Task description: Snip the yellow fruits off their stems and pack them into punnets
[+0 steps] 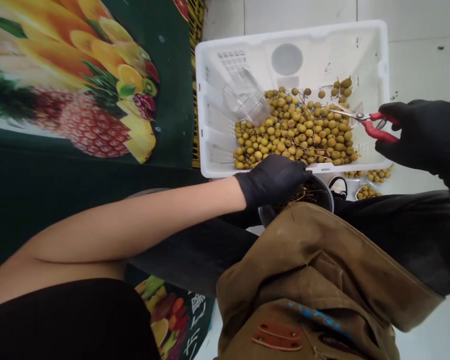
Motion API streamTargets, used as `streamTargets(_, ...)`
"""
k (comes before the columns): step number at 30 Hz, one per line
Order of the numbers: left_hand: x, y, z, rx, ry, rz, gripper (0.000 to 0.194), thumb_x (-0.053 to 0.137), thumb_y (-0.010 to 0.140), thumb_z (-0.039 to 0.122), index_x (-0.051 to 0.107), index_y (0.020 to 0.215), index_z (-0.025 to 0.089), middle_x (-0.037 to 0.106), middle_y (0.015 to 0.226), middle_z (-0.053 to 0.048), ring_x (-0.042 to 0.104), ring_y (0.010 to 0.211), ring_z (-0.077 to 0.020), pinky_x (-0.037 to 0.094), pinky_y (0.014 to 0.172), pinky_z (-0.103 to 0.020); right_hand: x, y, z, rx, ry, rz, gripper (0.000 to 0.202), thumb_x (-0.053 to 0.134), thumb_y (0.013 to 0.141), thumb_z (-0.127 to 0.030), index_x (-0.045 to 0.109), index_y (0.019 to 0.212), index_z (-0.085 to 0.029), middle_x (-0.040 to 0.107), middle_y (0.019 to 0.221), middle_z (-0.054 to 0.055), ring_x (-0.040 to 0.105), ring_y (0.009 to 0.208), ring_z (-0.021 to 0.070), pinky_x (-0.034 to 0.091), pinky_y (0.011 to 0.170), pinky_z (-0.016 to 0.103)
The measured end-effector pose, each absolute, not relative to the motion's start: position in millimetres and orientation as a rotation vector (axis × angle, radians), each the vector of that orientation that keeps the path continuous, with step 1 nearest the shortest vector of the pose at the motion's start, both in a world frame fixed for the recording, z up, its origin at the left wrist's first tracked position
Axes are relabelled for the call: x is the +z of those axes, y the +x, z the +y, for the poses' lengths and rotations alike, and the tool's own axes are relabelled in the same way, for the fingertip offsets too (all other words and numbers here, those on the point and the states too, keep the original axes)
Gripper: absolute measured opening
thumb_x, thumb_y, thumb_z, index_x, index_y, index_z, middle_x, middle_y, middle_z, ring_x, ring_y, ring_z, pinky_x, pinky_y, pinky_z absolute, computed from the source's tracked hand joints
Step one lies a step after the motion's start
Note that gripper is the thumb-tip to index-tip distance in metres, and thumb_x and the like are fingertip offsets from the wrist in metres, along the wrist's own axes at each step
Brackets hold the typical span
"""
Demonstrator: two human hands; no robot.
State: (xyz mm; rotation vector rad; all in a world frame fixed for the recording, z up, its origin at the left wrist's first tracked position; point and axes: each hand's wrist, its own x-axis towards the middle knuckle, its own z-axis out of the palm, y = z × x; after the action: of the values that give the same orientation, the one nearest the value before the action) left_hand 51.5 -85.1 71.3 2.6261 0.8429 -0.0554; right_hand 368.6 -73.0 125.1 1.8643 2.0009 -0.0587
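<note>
A white plastic crate (292, 42) holds a heap of round yellow-brown fruits (285, 130), some on thin stems. My right hand (427, 135), in a black glove, grips red-handled pruning shears (378, 127) whose blades reach over the fruits at the crate's right side. At the crate's near edge is my left hand (275, 180), also black-gloved, its fingers closed together above a dark bucket (328, 197) of thin twigs. Whether anything is between those fingers is too small to tell. A clear plastic container (247, 102) lies tilted on the fruits at the left inside the crate.
Packs of fruit (367, 192) stand on the pale floor (427, 60) below the crate's right end. A green panel with printed fruit (172, 100) and a yellow crate edge (195, 100) border the left. A brown apron (315, 280) covers my lap.
</note>
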Motion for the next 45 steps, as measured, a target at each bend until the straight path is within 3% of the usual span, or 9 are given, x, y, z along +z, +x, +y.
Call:
streamTargets(4,42.1,55.5,-36.6,-0.089,2.636,0.840,0.039,0.077,0.102,0.024,0.090,0.138,0.027,0.090,0.123,-0.008,0.084,0.108,-0.0266,0.061,0.093,-0.034,123.6,366.7,-75.7,-0.072,1.810,2.116,0.076,0.060,0.100,-0.054,0.073,0.167,-0.021,0.086,0.136,0.021,0.078,0.102,0.0400,0.037,0.074,0.043)
streamTargets(8,-3.2,67.5,13.7,-0.246,2.774,0.702,0.077,0.076,0.091,0.011,0.076,0.166,0.029,0.080,0.159,-0.015,0.081,0.126,-0.0311,0.061,0.092,-0.036,116.2,369.3,-70.5,-0.142,1.823,2.153,0.077,0.058,0.098,-0.054,0.074,0.166,-0.020,0.087,0.134,0.021,0.079,0.102,0.0408,0.040,0.074,0.043)
streamTargets(10,-26.2,73.1,22.8,-0.367,2.804,0.641,0.087,0.076,0.090,0.010,0.069,0.175,0.032,0.078,0.162,-0.015,0.081,0.125,-0.0310,0.059,0.088,-0.035,112.5,371.5,-67.9,-0.175,1.827,2.151,0.077,0.058,0.097,-0.053,0.076,0.164,-0.019,0.087,0.135,0.020,0.079,0.102,0.0404,0.040,0.072,0.043)
streamTargets(13,-50.3,77.4,19.7,-0.382,2.854,0.612,0.083,0.068,0.098,0.009,0.066,0.178,0.029,0.081,0.155,-0.016,0.082,0.120,-0.0290,0.055,0.082,-0.034,109.7,374.6,-66.6,-0.205,1.831,2.185,0.077,0.055,0.099,-0.057,0.077,0.162,-0.019,0.087,0.133,0.020,0.079,0.100,0.0402,0.039,0.072,0.044)
streamTargets(18,-66.8,78.2,7.1,-0.279,2.836,0.668,0.049,0.057,0.112,0.014,0.087,0.149,0.021,0.090,0.130,-0.016,0.082,0.098,-0.0260,0.045,0.072,-0.034,112.5,375.0,-66.3,-0.203,1.817,2.163,0.079,0.057,0.100,-0.056,0.074,0.168,-0.018,0.086,0.133,0.024,0.079,0.100,0.0416,0.043,0.076,0.045)
streamTargets(22,-73.3,83.7,4.5,-0.223,2.902,0.620,0.044,0.055,0.112,0.009,0.091,0.136,0.017,0.090,0.116,-0.017,0.078,0.085,-0.0236,0.041,0.071,-0.033,113.7,372.1,-64.5,-0.218,1.820,2.197,0.078,0.057,0.102,-0.057,0.074,0.167,-0.017,0.086,0.132,0.025,0.080,0.102,0.0421,0.046,0.078,0.046)
streamTargets(29,-71.8,93.7,4.9,-0.194,2.890,0.646,0.039,0.061,0.105,0.005,0.089,0.132,0.010,0.089,0.110,-0.021,0.083,0.094,-0.0297,0.047,0.073,-0.035,104.7,375.7,-62.4,-0.287,1.790,2.247,0.077,0.057,0.098,-0.058,0.079,0.160,-0.018,0.087,0.126,0.022,0.079,0.094,0.0394,0.044,0.074,0.044)
streamTargets(35,-59.8,80.0,16.5,0.032,2.552,0.994,0.018,0.076,0.102,0.027,0.087,0.110,0.016,0.088,0.103,-0.014,0.079,0.093,-0.0278,0.054,0.085,-0.036,98.0,389.1,-63.5,-0.301,1.779,2.268,0.082,0.056,0.097,-0.061,0.079,0.162,-0.017,0.087,0.128,0.025,0.079,0.098,0.0414,0.048,0.076,0.046)
streamTargets(45,-27.8,51.8,39.7,0.552,2.114,1.023,0.032,0.081,0.103,0.048,0.075,0.092,0.018,0.073,0.083,-0.004,0.068,0.089,-0.0231,0.059,0.088,-0.037,101.0,382.5,-64.3,-0.345,1.771,2.327,0.086,0.049,0.100,-0.063,0.076,0.166,-0.015,0.086,0.133,0.026,0.079,0.099,0.0398,0.046,0.077,0.046)
